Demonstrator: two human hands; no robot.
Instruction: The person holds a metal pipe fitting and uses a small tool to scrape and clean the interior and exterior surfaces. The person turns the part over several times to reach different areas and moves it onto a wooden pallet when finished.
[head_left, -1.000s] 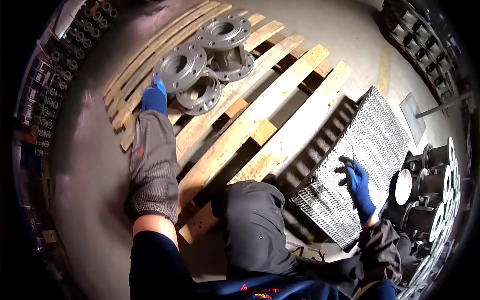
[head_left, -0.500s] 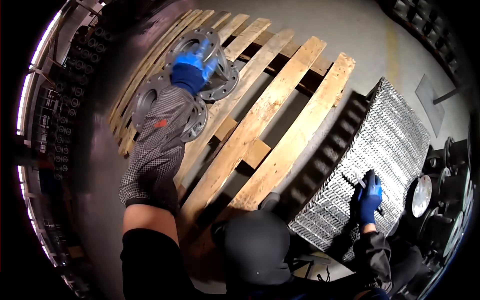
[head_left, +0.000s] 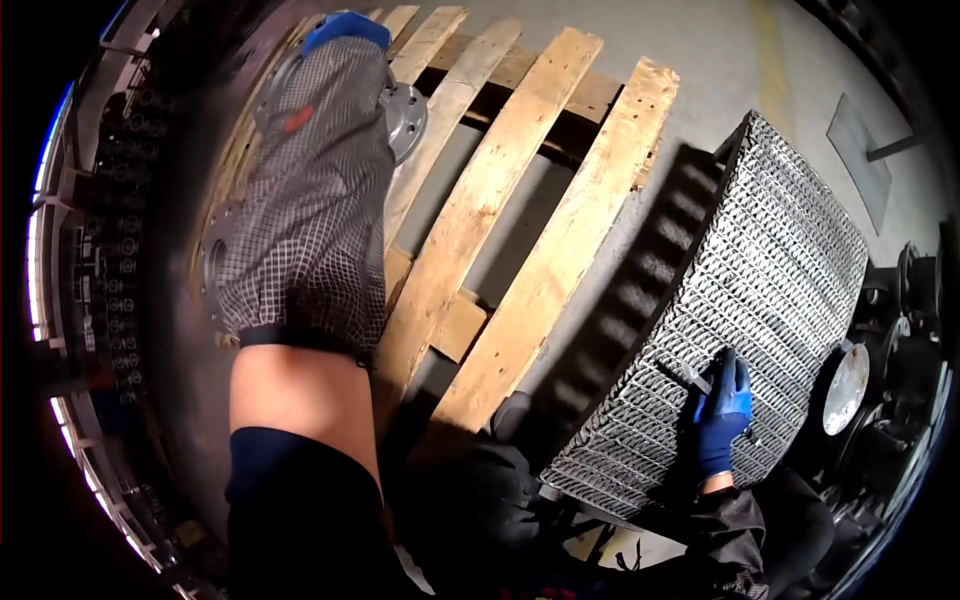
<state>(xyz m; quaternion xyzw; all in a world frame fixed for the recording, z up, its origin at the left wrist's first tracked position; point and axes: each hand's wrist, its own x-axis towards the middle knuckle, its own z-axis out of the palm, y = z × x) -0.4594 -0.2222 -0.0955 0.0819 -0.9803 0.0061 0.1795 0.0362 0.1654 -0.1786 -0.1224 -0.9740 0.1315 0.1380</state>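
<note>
My left hand (head_left: 345,28), in a blue glove, reaches far over the pallet at the upper left. Its fingers are out of sight beyond the glove's cuff, so its grip does not show. Around the checked sleeve, grey metal flanges with bolt holes show in part: one flange (head_left: 405,122) right of the sleeve, another flange (head_left: 216,258) at its left. My right hand (head_left: 725,415), also blue-gloved, lies with fingers extended on a silvery, ridged metal table top (head_left: 790,260). Beside its thumb side is a small light metallic piece (head_left: 694,378), partly hidden.
The slatted wooden pallet (head_left: 535,170) lies on the floor left of the table. Dark round metal parts crowd the right edge, with a pale disc (head_left: 846,388) among them. A grey plate (head_left: 860,160) stands farther back. Stacked parts (head_left: 125,270) line the left side.
My left arm has stretched farther forward over the flanges, and its fingers have gone from sight. The view has shifted. My right hand keeps about the same place on the table top.
</note>
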